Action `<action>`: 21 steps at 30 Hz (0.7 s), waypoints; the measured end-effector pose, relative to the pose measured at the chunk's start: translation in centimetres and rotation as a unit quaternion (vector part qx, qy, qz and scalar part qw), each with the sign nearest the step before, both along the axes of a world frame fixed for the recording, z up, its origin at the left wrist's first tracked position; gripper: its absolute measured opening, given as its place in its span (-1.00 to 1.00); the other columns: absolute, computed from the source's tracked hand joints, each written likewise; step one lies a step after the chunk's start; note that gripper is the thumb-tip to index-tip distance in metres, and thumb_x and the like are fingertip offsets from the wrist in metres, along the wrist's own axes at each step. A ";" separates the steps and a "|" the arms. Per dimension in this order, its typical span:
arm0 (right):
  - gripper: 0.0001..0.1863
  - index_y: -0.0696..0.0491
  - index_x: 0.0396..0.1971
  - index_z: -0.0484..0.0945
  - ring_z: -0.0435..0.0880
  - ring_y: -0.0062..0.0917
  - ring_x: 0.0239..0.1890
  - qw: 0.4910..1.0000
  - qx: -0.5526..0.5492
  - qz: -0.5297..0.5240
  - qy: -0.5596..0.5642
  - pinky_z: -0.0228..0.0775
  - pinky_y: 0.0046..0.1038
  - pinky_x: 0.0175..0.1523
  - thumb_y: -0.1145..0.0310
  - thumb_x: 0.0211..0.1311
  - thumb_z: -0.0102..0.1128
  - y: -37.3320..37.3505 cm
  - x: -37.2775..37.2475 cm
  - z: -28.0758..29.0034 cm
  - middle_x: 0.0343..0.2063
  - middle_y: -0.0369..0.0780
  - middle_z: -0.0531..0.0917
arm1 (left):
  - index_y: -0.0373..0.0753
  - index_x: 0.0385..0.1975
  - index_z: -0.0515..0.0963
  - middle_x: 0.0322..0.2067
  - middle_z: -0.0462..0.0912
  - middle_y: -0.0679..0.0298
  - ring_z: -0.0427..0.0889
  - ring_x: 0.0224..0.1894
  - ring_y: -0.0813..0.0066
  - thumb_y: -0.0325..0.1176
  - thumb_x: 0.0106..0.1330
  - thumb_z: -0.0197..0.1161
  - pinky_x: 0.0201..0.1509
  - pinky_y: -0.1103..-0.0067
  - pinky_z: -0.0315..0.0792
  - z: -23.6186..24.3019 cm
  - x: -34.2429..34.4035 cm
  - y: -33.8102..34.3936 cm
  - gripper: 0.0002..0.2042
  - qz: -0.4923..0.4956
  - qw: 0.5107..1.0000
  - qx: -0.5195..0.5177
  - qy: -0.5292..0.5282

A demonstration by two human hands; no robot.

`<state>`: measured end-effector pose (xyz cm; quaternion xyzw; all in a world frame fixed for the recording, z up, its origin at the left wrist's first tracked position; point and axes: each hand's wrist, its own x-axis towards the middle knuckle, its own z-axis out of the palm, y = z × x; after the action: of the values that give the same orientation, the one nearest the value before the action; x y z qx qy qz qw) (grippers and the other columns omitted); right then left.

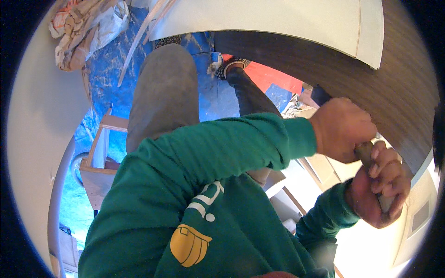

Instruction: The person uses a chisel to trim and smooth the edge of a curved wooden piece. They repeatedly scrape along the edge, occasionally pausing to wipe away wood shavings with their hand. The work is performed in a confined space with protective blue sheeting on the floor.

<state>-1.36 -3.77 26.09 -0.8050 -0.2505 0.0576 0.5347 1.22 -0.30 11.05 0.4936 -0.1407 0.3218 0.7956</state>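
Note:
My left hand (342, 130) reaches across my body to the right and is closed around the upper end of a short tan bar or tool handle (365, 153). Just below it, my right hand (380, 187) has its fingers wrapped around the same handle. Both hands are beside a dark wood-grain panel (398, 102) with a curved edge. A dark flat piece (320, 95) shows just beyond my left knuckles; whether it joins the handle I cannot tell. Whatever the handle's far end touches is hidden by my hands.
A white curved board (264, 16) lies above the dark panel. Blue sheeting (106, 69) and red sheeting (269, 74) cover the floor, with crumpled paper (74, 37) and thin strips. A wooden step-like frame (113, 121) stands left of my legs, near a pale wall (30, 139).

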 end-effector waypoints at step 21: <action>-0.69 -0.08 -0.60 0.31 0.32 -0.43 -0.40 1.000 -0.015 0.012 0.016 0.12 -0.20 -0.09 0.02 0.15 0.02 0.4 -1.2 -0.2 -0.66 -0.33 0.31 | -0.07 -0.58 0.45 -0.55 0.44 0.33 0.53 -0.47 0.18 -0.20 -0.26 0.44 -0.43 0.27 0.35 -0.4 -0.5 0.9 -0.70 -0.025 0.999 -0.008 -0.021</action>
<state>-2.54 -3.33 25.87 -0.8088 -0.2506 0.0806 0.5259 0.69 0.60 10.69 0.4767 -0.1672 0.3133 0.8042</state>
